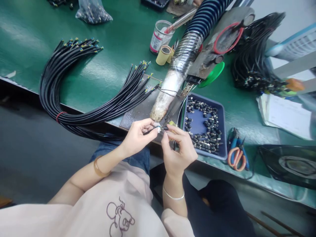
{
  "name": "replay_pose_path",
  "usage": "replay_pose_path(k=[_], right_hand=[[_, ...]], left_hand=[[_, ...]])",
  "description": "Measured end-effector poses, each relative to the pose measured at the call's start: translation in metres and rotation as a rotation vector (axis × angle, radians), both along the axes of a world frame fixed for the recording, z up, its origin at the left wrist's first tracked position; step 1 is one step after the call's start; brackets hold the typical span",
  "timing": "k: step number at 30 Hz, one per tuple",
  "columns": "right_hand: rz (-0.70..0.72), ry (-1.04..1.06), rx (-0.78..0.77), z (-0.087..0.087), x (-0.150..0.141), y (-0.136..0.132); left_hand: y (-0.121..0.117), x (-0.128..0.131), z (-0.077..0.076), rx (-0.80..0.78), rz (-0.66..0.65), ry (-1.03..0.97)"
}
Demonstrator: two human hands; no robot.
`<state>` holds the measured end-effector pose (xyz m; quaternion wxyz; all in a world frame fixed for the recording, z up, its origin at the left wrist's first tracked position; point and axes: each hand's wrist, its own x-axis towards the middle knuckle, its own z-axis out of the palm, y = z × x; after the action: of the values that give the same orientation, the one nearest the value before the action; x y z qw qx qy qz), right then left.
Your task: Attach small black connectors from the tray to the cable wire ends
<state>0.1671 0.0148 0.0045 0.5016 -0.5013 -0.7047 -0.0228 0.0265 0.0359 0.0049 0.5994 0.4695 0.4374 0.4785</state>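
Note:
My left hand [138, 135] pinches the stripped end of a black cable [153, 129] just below the mouth of a foil-wrapped extraction hose [172, 82]. My right hand [177, 148] meets it from the right, fingers closed on a small black connector [165, 128] at the cable's tip. Both hands hover over the table's front edge, above my lap. A bundle of black cables [74, 112] with coloured wire tips, bound by a red band, loops over the edge at the left.
A blue tray [223, 131] of several small black connectors lies right of my hands. Orange-handled scissors and blue cutters [237, 154] lie beside it. A jar [159, 36], tape rolls [164, 54], a green disc, another cable bundle [254, 62] and papers [286, 113] sit on the green table [111, 65].

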Motion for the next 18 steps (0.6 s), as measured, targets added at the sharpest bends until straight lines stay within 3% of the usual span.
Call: replay_pose_path(k=[10,18], right_hand=[[0.035,0.009,-0.042,0.005,0.000,-0.003],[0.099,0.018,-0.112,0.003,0.009,-0.008]], left_hand=[[0.001,-0.001,0.002,-0.023,-0.013,-0.040],[-0.002,-0.005,0.008,-0.058,-0.110,-0.006]])
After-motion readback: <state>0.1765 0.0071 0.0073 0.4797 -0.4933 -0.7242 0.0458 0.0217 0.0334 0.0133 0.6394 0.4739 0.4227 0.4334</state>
